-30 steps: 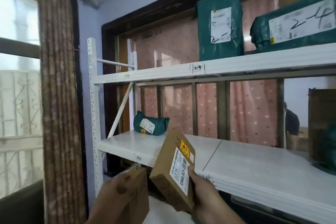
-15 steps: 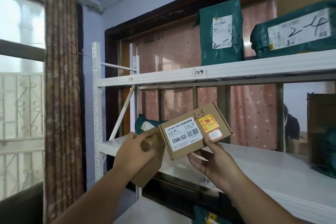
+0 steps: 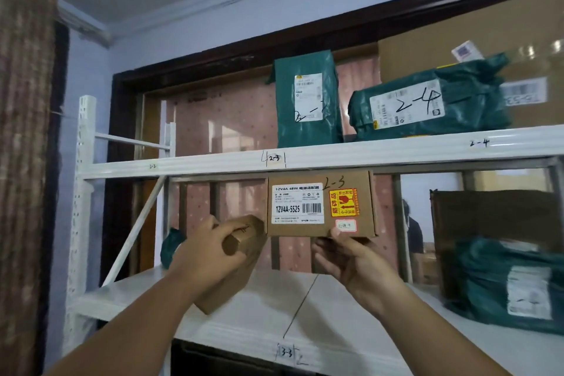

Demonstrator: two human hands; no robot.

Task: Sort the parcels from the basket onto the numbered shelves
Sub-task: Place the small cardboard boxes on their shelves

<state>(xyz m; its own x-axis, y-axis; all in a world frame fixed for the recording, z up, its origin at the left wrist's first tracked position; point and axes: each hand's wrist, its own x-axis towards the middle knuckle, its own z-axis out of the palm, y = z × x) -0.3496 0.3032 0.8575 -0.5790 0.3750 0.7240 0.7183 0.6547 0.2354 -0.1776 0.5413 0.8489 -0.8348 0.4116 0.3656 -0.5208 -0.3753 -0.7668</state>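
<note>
A brown patterned curtain is seen down the left edge of the frame, with the white perforated upright of the shelf rack just right of it. Low in the centre-left, a plain brown cardboard box is gripped by the left hand, the fingers curled over its upper end so that it is held tilted in front of the lower shelf. A small green parcel is partly hidden behind that hand, at the back of the lower shelf.

At the centre of the frame a second cardboard box is held upright and facing the camera, directly below the front edge of the upper shelf. It is pinched at its bottom edge by the right hand, the thumb pressed on its front face and the fingers placed beneath. A white label reading "12V4A-5525", a yellow and red sticker and a handwritten "2-3" are shown on this box. A "2-3" mark is written on the shelf edge just above and left of it, and "3-3" is marked on the lower shelf edge.

On the upper shelf, an upright green parcel is stood right of centre, and a flat green parcel marked "2-4" is laid beside it, with a large carton behind. At the lower right, another green parcel is laid against a brown box.
</note>
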